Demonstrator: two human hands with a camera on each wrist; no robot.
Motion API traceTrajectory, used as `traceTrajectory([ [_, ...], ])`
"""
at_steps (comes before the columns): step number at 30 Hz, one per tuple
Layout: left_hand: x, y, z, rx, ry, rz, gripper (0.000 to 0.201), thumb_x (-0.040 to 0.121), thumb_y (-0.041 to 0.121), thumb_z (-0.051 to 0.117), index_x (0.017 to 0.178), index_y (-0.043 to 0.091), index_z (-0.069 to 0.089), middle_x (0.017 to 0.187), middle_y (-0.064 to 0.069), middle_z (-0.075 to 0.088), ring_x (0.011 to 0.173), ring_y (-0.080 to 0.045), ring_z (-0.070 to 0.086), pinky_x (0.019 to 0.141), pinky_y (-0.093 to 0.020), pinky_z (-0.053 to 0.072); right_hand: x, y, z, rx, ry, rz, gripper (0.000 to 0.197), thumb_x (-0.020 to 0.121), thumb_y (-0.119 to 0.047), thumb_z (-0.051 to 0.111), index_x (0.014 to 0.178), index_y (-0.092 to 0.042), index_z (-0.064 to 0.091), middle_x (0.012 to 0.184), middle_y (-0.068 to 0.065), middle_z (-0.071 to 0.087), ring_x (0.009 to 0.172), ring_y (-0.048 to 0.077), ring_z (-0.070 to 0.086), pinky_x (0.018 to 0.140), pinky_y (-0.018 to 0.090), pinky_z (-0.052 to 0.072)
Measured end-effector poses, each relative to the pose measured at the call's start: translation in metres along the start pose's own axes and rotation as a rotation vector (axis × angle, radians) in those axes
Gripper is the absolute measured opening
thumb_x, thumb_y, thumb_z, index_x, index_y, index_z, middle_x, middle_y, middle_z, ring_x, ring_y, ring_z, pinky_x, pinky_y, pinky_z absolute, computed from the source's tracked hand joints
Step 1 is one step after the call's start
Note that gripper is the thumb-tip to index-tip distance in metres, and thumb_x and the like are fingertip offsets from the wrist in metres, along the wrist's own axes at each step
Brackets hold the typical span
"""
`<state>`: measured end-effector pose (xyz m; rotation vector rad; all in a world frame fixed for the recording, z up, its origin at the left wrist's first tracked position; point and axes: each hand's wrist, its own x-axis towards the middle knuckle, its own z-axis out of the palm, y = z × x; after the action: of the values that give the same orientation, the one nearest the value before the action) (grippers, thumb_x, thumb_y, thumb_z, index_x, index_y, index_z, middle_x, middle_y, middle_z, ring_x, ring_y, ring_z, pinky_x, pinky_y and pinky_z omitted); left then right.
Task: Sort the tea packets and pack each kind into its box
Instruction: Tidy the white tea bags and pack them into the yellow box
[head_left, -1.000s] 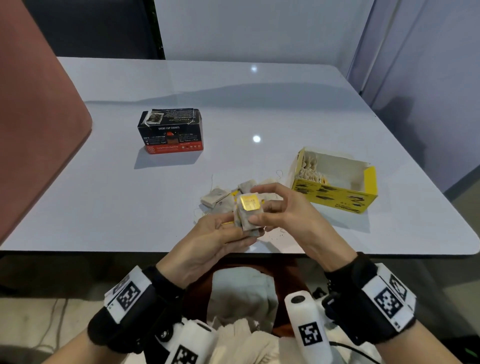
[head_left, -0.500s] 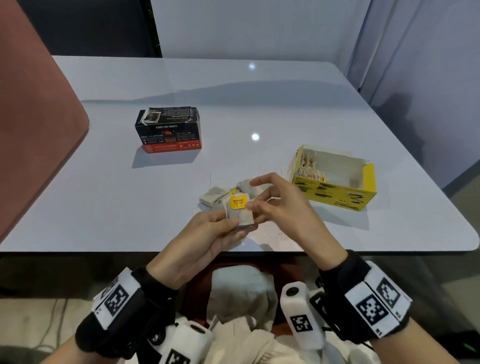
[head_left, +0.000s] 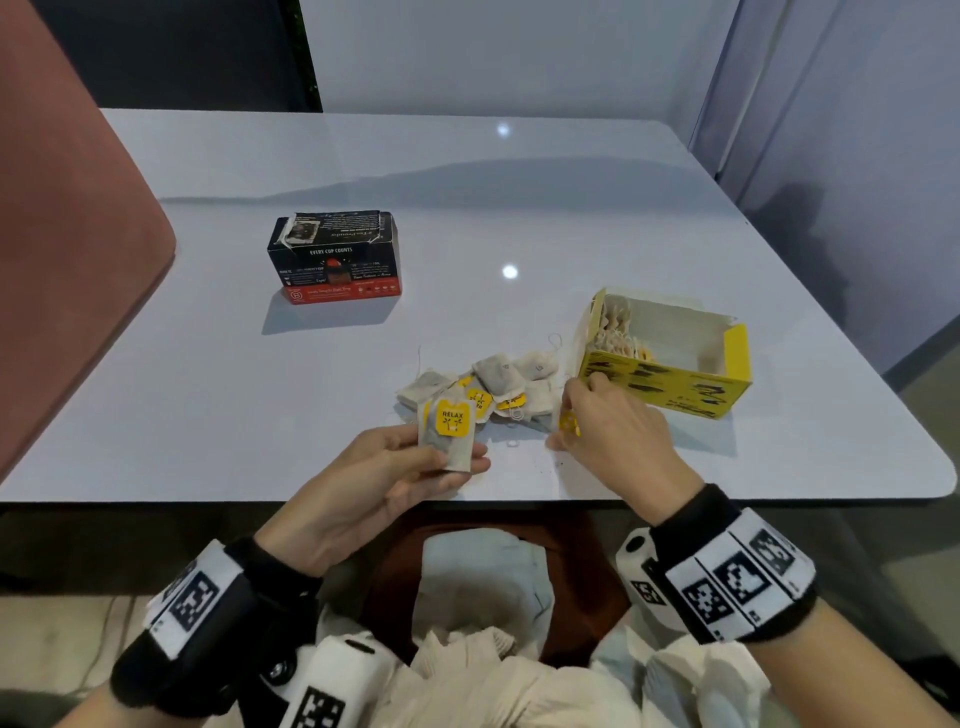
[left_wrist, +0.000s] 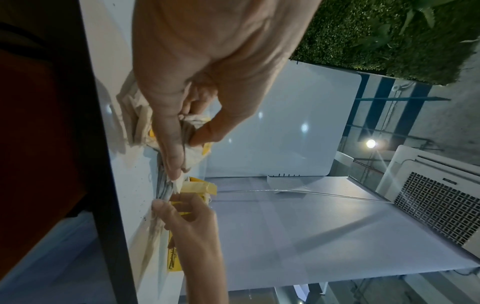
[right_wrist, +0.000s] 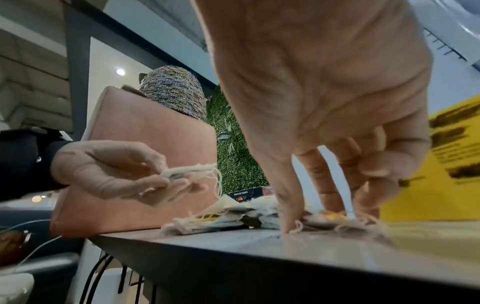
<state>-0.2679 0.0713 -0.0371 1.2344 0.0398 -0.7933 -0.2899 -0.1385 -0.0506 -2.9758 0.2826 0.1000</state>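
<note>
My left hand (head_left: 448, 451) grips a small stack of tea packets (head_left: 451, 427) near the table's front edge, a yellow "RELAX" tag on top. The same stack (right_wrist: 182, 173) shows edge-on in the right wrist view. My right hand (head_left: 563, 420) reaches down onto the loose pile of tea packets (head_left: 498, 376) and pinches one packet with a yellow tag (head_left: 569, 422) at the pile's right end. Just right of it stands the open yellow box (head_left: 675, 387), with several packets upright in its left end. The black and red box (head_left: 337, 260) stands shut at the back left.
The white table (head_left: 571, 208) ends close to my body, and the pile lies near that front edge. A pink chair back (head_left: 67, 270) rises at the left. A pale wall stands behind the table's far edge.
My right hand has let go of the stack in my left hand and moved right and down onto the pile. The left hand keeps the stack, now showing its tag.
</note>
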Motion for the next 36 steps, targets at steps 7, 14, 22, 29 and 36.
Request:
traceTrajectory([
  [7,0.003,0.0,0.004,-0.19,-0.044,-0.169,0.027,0.091,-0.006,0.038,0.113,-0.012,0.052,0.11,-0.031,0.063,0.101,-0.038,0.065,0.086,-0.041,0.053,0.001,0.012,-0.009,-0.156,0.188,0.023,0.017,0.093,-0.013,0.047,0.076,-0.016,0.049,0.071,0.002,0.049,0.065,0.025,0.044,0.044,0.026,0.017],
  [14,0.005,0.001,0.01,-0.291,-0.088,-0.228,0.039,0.078,-0.008,0.048,0.117,-0.007,0.048,0.1,-0.023,0.06,0.079,-0.033,0.07,0.075,-0.045,0.058,-0.016,0.013,-0.032,0.156,0.459,-0.251,0.017,0.088,-0.014,0.058,0.097,-0.015,0.072,0.086,0.004,0.06,0.081,0.021,0.053,0.051,0.026,0.037],
  [22,0.003,-0.001,0.021,-0.202,-0.115,-0.126,0.024,0.088,-0.011,0.038,0.097,-0.011,0.06,0.091,-0.023,0.063,0.077,-0.03,0.071,0.077,-0.04,0.058,-0.022,-0.021,-0.004,0.209,0.471,-0.74,0.028,0.085,-0.016,0.05,0.106,-0.018,0.069,0.097,-0.003,0.068,0.087,0.017,0.057,0.054,0.034,0.052],
  [29,-0.001,0.0,0.017,-0.373,-0.188,-0.17,0.039,0.09,0.005,0.03,0.119,-0.002,0.055,0.103,-0.024,0.064,0.094,-0.039,0.065,0.09,-0.048,0.049,-0.023,-0.02,-0.001,0.027,0.479,-0.799,0.031,0.084,-0.024,0.048,0.105,-0.017,0.07,0.101,-0.005,0.07,0.092,0.02,0.063,0.062,0.03,0.053],
  [36,-0.001,0.0,0.015,-0.345,-0.216,-0.161,0.038,0.093,0.02,0.042,0.123,0.0,0.056,0.118,-0.023,0.061,0.105,-0.038,0.062,0.096,-0.047,0.046,-0.021,-0.018,-0.003,-0.031,0.457,-0.851,0.028,0.084,-0.024,0.049,0.102,-0.021,0.07,0.101,-0.012,0.07,0.096,0.017,0.058,0.067,0.026,0.048],
])
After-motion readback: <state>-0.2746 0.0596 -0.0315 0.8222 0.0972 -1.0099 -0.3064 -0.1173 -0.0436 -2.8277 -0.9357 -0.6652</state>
